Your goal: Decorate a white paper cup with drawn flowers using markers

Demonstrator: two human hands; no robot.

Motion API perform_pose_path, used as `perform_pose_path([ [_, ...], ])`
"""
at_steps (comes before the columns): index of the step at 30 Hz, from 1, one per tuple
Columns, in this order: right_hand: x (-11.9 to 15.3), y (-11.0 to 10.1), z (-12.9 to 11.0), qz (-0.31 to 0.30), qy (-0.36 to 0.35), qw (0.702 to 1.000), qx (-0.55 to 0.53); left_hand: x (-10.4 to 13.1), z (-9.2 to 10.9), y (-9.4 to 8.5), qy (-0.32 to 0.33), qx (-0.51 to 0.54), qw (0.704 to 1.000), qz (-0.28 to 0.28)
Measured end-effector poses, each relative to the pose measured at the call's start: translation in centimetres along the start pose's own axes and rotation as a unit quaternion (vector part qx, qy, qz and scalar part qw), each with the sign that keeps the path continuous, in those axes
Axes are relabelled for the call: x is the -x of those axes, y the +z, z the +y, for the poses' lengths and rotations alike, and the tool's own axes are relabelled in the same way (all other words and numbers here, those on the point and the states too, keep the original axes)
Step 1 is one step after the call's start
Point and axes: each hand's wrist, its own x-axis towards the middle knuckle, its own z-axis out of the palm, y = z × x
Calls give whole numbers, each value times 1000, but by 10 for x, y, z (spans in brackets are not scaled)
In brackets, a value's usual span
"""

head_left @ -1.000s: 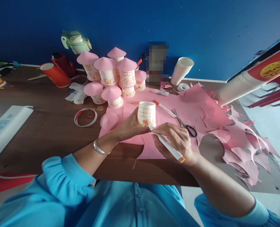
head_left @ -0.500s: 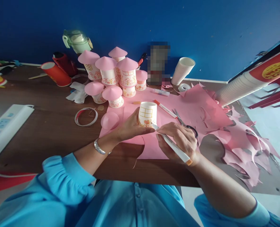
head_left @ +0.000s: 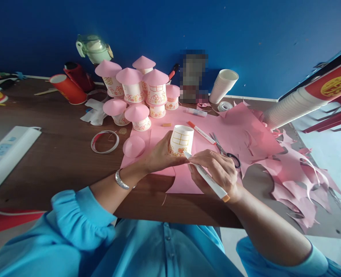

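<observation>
A white paper cup (head_left: 182, 139) with a yellow window and orange flowers drawn on it is held by my left hand (head_left: 158, 154), closed around its left side and base. My right hand (head_left: 216, 171) grips a white marker (head_left: 210, 181) with an orange end, its tip at the lower edge of the cup's drawing. Beneath both hands lies pink paper (head_left: 184, 184). Just behind the cup are a red-capped marker (head_left: 201, 132), scissors (head_left: 225, 150) and a small orange-brown cap (head_left: 167, 124).
Several decorated cups with pink cone roofs (head_left: 137, 111) stand at the back. A loose pink cone (head_left: 133, 147) and a tape roll (head_left: 105, 142) lie left. Pink scraps (head_left: 294, 184) cover the right side, near stacked white cups (head_left: 223, 86). A power strip (head_left: 11, 154) sits far left.
The cup has turned slightly and shifted a little right in my left hand. My right hand and marker have moved slightly left, the tip staying near the cup's lower edge.
</observation>
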Motion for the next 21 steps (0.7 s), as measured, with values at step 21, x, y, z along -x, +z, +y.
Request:
perform_pose_path([
  [21, 0, 2, 2, -7, 0, 1000, 10, 0, 3, 1, -18, -38, 999, 17],
])
